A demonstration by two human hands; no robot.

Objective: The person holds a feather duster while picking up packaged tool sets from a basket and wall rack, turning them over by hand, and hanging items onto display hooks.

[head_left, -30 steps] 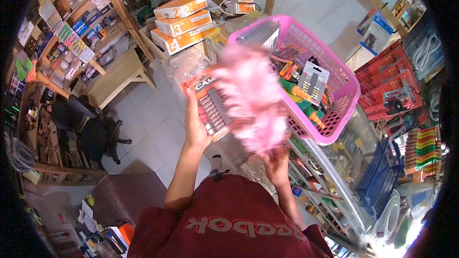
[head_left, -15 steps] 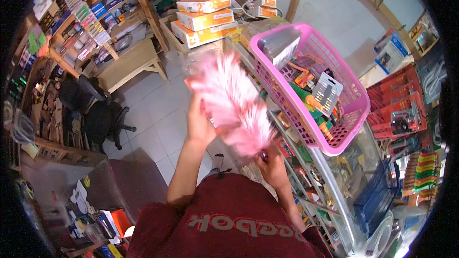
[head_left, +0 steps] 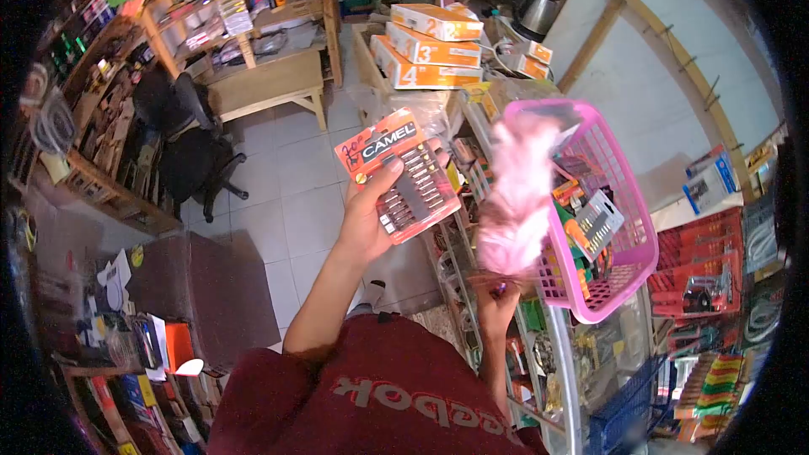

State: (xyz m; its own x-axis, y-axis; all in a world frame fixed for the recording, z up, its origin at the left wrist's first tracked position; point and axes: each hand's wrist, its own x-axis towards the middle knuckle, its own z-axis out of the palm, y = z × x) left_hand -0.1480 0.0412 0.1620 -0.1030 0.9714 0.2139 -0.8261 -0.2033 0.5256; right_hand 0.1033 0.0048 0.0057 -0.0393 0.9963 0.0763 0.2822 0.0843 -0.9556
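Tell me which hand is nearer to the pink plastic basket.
Right. The right hand is close beside the basket; the left hand is farther out to its left.

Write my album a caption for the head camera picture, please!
Left hand holding a CAMEL pack, right hand holding a fluffy pink duster.

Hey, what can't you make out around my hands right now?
All in the head view:
- Pink duster: fluff smeared by motion blur.
- Its handle: mostly covered by the right hand.
- Back of the Camel pack in the left hand: faces away.
- Part of the pink basket: behind the duster.
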